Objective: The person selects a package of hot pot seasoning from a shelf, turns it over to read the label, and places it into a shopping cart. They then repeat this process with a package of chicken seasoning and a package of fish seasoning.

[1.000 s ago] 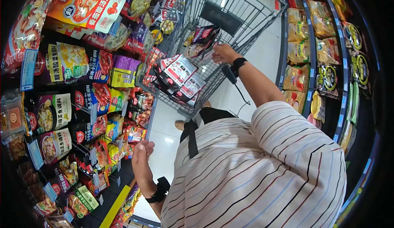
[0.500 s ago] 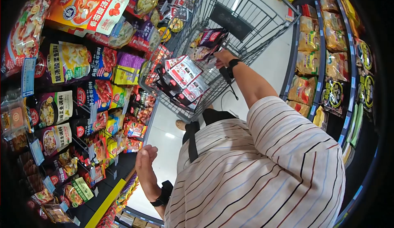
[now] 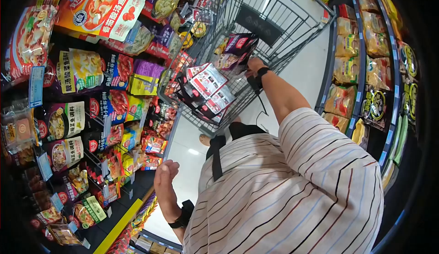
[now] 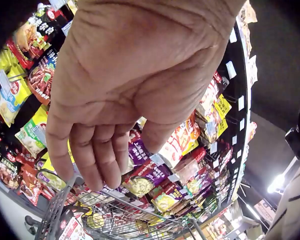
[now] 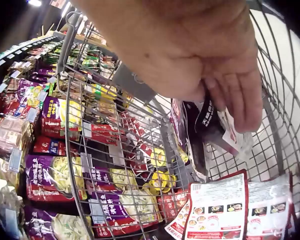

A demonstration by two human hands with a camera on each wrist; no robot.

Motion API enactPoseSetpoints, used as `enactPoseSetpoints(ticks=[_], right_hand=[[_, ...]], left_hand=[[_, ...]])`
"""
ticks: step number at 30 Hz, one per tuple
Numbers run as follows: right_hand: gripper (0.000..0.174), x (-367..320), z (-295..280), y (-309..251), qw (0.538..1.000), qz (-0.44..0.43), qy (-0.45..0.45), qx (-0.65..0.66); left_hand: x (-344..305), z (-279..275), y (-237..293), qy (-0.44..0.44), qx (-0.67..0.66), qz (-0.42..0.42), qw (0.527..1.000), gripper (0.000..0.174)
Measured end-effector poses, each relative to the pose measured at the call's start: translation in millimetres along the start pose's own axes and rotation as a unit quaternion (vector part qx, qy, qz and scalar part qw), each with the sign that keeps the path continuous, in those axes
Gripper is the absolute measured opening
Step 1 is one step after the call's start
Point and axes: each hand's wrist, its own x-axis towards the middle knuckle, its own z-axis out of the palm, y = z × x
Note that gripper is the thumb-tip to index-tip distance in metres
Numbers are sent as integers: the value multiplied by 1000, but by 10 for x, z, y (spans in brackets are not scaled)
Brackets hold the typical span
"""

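- Dark pouch (image 5: 199, 122): inside the cart (image 3: 259, 24), pinched near its top by the right hand's (image 3: 257, 65) curled fingers.
- Left hand (image 3: 166, 187): relaxed, mostly open, empty, outside the cart.
- Red-edged packs (image 3: 208, 81): inside the cart.

In the right wrist view, the right hand (image 5: 195, 60) covers part of the dark pouch (image 5: 208, 120), and its forearm runs off the top edge. 2 white packs (image 5: 217, 207) are cut off at the bottom (their finest print is too small to read) and hide the floor at 1 end of the cart (image 5: 66, 52). The left hand (image 4: 135, 75) is cut off at the left wrist view's top edge.
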Motion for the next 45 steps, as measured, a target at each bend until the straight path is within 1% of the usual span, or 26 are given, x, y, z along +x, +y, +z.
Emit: enactPoseSetpoints(ticks=[3,4,5,7,11,13,14,16,19,20,23,24,26,27,29,30,33,34,37,38,40,41,42,43,44,45], right_hand=[[33,-650,-202,-322,996,-43,-36,65],[37,-810,-239,-433,993,3,4,115],[36,-1030,-306,-483,996,-59,25,57],[35,-1547,-420,-731,994,-98,38,-17],[33,-2263,-695,-1012,971,-206,75,-90],[32,-2676,-793,-1218,945,-280,78,-152],[32,-2904,-822,-1331,918,-350,56,-179],[31,-3366,-855,-1559,844,-484,10,-230],[32,-3909,-681,-1897,930,-350,-5,-109],[34,-4061,-620,-1984,909,-399,-48,-111],[34,-4011,-546,-2101,921,-363,-45,-132],[34,-4162,-362,-2194,924,-361,-67,-106],[34,-4391,-135,-2390,876,-419,-155,-181],[28,-4392,18,-2454,831,-482,-190,-203],[21,-4397,324,-2580,723,-600,-260,-225],[23,-4362,499,-2650,617,-699,-284,-226],[42,-4293,876,-2653,620,-657,-337,-263],[43,-4301,1032,-2703,608,-658,-340,-285],[41,-4179,1478,-2799,572,-673,-383,-270],[41,-4161,1625,-2835,567,-678,-395,-252],[31,-4309,1886,-2859,532,-711,-409,-212],[26,-4448,2041,-2824,557,-687,-430,-179],[23,-4484,2176,-2821,605,-623,-476,-141],[21,-4519,2311,-2818,648,-554,-514,-96],[21,-4451,2443,-2836,701,-432,-565,-45],[22,-4425,2571,-2843,739,-302,-602,6]], left_hand=[[24,-35,16,-10,5,2,1000,40],[39,-42,23,-11,5,3,1000,41],[57,-49,30,-15,5,3,1000,42],[103,-66,46,-22,3,3,1000,46],[208,-87,71,-45,19,17,999,45],[270,-103,139,-65,26,28,997,45],[311,-123,150,-73,26,35,996,43],[411,-151,234,-90,34,58,994,42],[575,-189,390,-115,44,107,987,41],[616,-197,469,-119,49,120,984,41],[682,-211,742,-138,32,163,976,40],[751,-228,781,-150,24,182,971,41],[829,-269,888,-160,12,222,962,46],[817,-275,946,-158,8,241,958,50],[809,-335,1033,-159,5,282,946,57],[813,-378,1064,-165,5,305,938,61],[780,-571,1124,-198,-10,350,916,68],[743,-672,1143,-194,-6,334,923,71],[668,-966,955,-216,-58,290,930,63],[657,-1041,841,-196,-90,255,942,55],[659,-1181,695,-187,-128,248,942,52],[645,-1241,639,-183,-149,243,941,50],[607,-1258,617,-155,-175,248,940,42],[591,-1300,589,-139,-181,252,940,44],[582,-1347,561,-123,-188,257,940,45],[582,-1389,537,-107,-193,262,939,47]])
